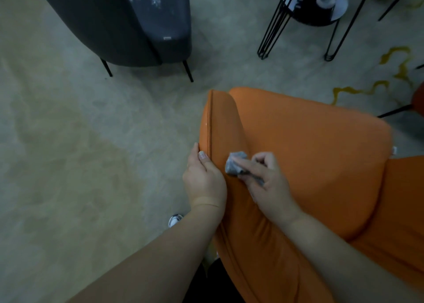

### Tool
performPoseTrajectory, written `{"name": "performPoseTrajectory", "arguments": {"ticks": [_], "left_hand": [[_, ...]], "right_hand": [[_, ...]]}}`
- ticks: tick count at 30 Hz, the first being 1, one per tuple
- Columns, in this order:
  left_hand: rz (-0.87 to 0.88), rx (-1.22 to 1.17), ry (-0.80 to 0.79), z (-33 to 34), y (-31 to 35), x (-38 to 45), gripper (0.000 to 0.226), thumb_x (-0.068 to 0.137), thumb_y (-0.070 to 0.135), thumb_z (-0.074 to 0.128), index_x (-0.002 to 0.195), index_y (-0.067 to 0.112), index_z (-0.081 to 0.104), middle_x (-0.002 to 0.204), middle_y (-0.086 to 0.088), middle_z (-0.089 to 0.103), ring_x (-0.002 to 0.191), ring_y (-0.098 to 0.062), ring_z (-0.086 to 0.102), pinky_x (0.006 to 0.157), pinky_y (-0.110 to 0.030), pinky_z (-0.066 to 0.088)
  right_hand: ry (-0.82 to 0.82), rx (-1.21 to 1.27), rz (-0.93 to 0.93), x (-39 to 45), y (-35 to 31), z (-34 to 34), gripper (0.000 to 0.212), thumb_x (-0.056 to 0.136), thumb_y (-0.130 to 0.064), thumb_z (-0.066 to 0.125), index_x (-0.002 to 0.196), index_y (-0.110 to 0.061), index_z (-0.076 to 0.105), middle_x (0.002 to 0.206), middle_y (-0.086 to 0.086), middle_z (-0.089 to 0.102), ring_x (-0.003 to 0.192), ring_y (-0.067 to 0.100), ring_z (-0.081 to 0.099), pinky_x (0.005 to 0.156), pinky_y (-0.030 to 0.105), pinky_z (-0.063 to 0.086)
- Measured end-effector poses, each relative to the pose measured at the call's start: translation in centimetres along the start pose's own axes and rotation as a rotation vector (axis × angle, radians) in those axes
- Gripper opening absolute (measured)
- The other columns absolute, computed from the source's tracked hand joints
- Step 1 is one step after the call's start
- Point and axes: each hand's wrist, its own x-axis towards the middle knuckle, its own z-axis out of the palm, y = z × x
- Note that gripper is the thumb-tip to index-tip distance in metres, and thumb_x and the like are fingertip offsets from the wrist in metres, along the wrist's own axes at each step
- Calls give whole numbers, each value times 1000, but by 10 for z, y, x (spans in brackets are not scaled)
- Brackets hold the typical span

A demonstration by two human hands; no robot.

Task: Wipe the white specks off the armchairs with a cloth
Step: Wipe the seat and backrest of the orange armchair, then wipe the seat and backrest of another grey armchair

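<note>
The orange fabric-upholstered armchair fills the lower right of the view and serves as the reference point. Its left arm runs from near the person outward, with a piped seam along the outer edge.

The left hand grips that outer edge of the arm — thumb lying on top beside the seam, the other fingers wrapped down the outer side, out of sight. A skin-toned band crosses the left wrist.

The right hand sits just inside the arm, on its inner face, beside the left hand but not touching it. It holds a small crumpled grey cloth: the index finger lies extended across the top of the cloth and presses it against the orange fabric, while the remaining fingers are curled around its trailing end. The cloth is in contact with the upholstery.

A small white speck shows on the arm's outer edge, farther from the person than the left hand.

Beyond the orange armchair, across a stretch of mottled beige floor, stands a dark grey upholstered armchair on thin black legs — its seat carries scattered white specks. To the right of it stands a round black wire-legged side table with pale items on its lower shelf, too blurred to identify.
</note>
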Motion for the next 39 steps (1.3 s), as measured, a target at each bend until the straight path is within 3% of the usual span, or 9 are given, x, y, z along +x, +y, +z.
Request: {"name": "performPoseTrajectory", "arguments": {"ticks": [5,9,12,17,20,24,33,36,39], "left_hand": [[-55,-56,-72,-5,1,0,38,103,21,38,138,15,51,132,-11,58,121,-26,52,87,-15,30],[-42,-41,-260,-17,2,7,41,104,22,34,144,15,42,142,-8,50,130,-22,45,96,-19,30],[61,115,-417,-36,2,9,46,104,25,33,148,14,33,147,-9,44,134,-24,41,105,-27,30],[384,525,-527,-81,11,1,50,102,33,36,150,23,28,141,-10,51,123,-29,52,94,-33,41],[558,679,-506,-110,26,1,52,102,35,35,151,23,24,154,-1,34,137,-21,38,107,-31,33],[690,773,-467,-145,56,17,53,102,36,33,153,22,22,159,3,23,145,-15,23,116,-28,19],[891,996,-385,-238,105,108,55,102,43,24,154,25,17,161,6,16,148,-15,11,120,-37,9],[959,1047,-367,-271,112,148,56,101,44,23,154,24,17,161,5,16,148,-15,10,119,-38,6],[999,1052,-344,-298,119,189,57,101,46,23,154,24,17,160,5,17,148,-16,10,120,-38,8]], "right_hand": [[-95,-49,24,-33,-12,-13,46,82,-6,65,116,-37,62,96,0,43,89,4,46,85,7,37],[27,-8,225,-29,-33,-9,40,86,-5,65,109,-38,62,95,4,43,82,-1,51,77,4,36],[146,35,344,-26,-45,-12,29,92,-11,59,112,-31,65,101,7,45,77,-18,50,68,-4,34],[151,-52,359,-21,-60,-39,27,93,-16,58,116,-26,67,104,13,55,82,-3,53,74,5,36],[151,-33,371,-11,-76,-54,28,93,-19,58,119,-22,66,108,11,57,85,16,55,83,24,41],[201,-79,337,8,-112,-63,29,92,-20,60,120,-19,66,106,-2,51,93,8,51,97,25,41],[312,-161,245,78,-188,-21,27,89,-14,62,115,-15,69,100,18,63,96,24,57,83,19,39],[356,-144,235,107,-213,9,23,88,-13,63,110,-13,72,88,17,66,79,25,60,74,23,44],[385,-124,199,135,-235,37,20,86,-9,63,103,-12,74,87,9,71,76,14,61,63,8,40]]}}
